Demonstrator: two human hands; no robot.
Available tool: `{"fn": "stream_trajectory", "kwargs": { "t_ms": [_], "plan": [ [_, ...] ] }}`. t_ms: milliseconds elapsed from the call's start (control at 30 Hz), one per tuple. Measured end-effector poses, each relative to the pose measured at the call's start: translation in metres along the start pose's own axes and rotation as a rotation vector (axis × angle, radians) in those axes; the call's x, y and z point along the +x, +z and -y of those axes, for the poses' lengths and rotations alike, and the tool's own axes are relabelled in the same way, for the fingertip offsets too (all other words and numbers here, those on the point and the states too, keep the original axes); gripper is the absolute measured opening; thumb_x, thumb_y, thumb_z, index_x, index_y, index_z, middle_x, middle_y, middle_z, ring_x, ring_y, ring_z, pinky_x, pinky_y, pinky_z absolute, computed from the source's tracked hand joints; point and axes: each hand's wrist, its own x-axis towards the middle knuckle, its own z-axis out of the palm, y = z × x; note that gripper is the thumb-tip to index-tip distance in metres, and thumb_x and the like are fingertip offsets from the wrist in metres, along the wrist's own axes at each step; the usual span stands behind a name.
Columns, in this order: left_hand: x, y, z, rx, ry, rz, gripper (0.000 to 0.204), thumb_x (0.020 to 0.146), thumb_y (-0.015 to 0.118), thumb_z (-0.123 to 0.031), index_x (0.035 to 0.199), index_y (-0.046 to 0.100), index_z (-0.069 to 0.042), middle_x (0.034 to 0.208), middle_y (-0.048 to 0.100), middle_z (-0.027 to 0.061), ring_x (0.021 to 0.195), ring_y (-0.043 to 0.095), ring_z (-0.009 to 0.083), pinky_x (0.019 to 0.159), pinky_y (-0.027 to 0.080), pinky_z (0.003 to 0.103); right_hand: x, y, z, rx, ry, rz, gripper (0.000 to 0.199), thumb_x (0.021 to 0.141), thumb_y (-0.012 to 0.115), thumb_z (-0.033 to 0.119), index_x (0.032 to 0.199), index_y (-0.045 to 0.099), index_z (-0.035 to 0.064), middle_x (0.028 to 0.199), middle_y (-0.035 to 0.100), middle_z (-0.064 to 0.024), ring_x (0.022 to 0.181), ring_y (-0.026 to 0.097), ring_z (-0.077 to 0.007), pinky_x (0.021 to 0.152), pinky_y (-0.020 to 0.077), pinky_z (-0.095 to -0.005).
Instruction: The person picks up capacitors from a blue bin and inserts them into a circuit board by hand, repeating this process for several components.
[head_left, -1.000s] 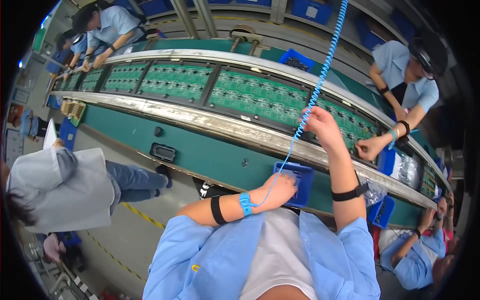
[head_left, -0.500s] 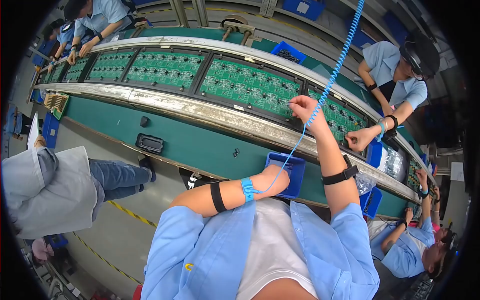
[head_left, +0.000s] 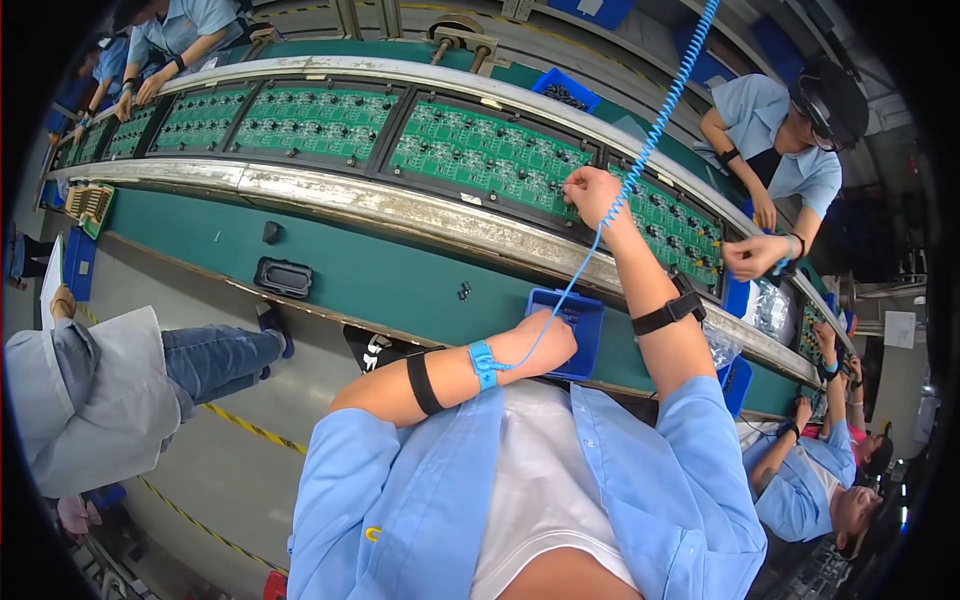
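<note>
My right hand (head_left: 597, 200) is at the right end of a green circuit board panel (head_left: 480, 155), fingertips pinched together low over it. What they hold, if anything, is too small to make out. My left hand (head_left: 540, 342) is curled at the left side of a blue bin (head_left: 586, 350) on the near bench. Its fingertips are turned away, so any part in them is hidden. Small dark parts show inside the bin. Round my left wrist is a blue wristband (head_left: 485, 364), its coiled blue cord (head_left: 655, 140) rising past my right wrist.
Metal rails (head_left: 400, 205) border the line of board panels. On the green bench (head_left: 380, 275) lie a black tray (head_left: 284, 277), a black block (head_left: 271, 232) and a few small dark parts (head_left: 464, 291). A co-worker's hand (head_left: 757, 256) is over the panel to the right.
My left hand has risen slightly from inside the bin to its near left rim. My right hand stays pinched by the panel's end. The co-worker's hand at right has lifted away from the boards.
</note>
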Motion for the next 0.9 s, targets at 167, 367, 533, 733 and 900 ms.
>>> {"fn": "stream_trajectory", "kwargs": {
  "t_ms": [167,367,533,733,900],
  "plan": [
    [-0.012,-0.006,0.012,-0.153,0.132,-0.243,0.010,0.085,0.068,-0.014,0.085,0.078,-0.011,0.088,0.075,0.0072,0.090,0.073,0.0291,0.079,0.055,0.044,0.008,0.001,-0.018,-0.199,0.059,0.005,0.016,0.092,0.070,0.017,0.096,0.076,0.0023,0.082,0.078,-0.0107,0.078,0.077,-0.0234,0.074,0.0586,-0.0377],
    [-0.010,-0.044,-0.004,-0.455,0.080,-0.299,0.010,0.086,0.072,-0.014,0.095,0.074,-0.008,0.094,0.074,0.0082,0.095,0.071,0.0300,0.085,0.055,0.043,0.006,-0.035,-0.013,-0.122,0.086,0.049,0.016,0.089,0.071,0.017,0.092,0.076,0.0027,0.081,0.077,-0.0125,0.082,0.076,-0.0285,0.078,0.0585,-0.0420],
    [-0.030,-0.065,-0.001,-0.525,0.032,-0.338,0.013,0.091,0.070,-0.015,0.102,0.072,-0.007,0.099,0.074,0.0091,0.095,0.070,0.0306,0.088,0.055,0.043,0.005,-0.044,0.001,-0.198,0.099,0.043,0.012,0.087,0.070,0.016,0.088,0.078,0.0059,0.084,0.077,-0.0146,0.087,0.074,-0.0353,0.084,0.0584,-0.0469],
    [-0.039,-0.069,0.012,-0.536,0.022,-0.481,0.015,0.091,0.072,-0.014,0.103,0.072,-0.006,0.098,0.074,0.0096,0.094,0.070,0.0313,0.083,0.056,0.043,0.011,-0.034,-0.018,-0.274,-0.041,-0.051,0.015,0.086,0.073,0.018,0.093,0.077,0.0049,0.083,0.077,-0.0151,0.081,0.075,-0.0326,0.077,0.0587,-0.0427],
    [-0.046,-0.081,0.019,-0.685,-0.076,-0.652,0.016,0.088,0.076,-0.011,0.102,0.073,-0.004,0.096,0.074,0.0104,0.090,0.071,0.0292,0.079,0.056,0.040,0.010,-0.031,-0.012,-0.248,0.001,-0.040,0.016,0.085,0.074,0.019,0.092,0.077,0.0045,0.083,0.077,-0.0144,0.080,0.076,-0.0312,0.077,0.0587,-0.0418]
  ]
}}
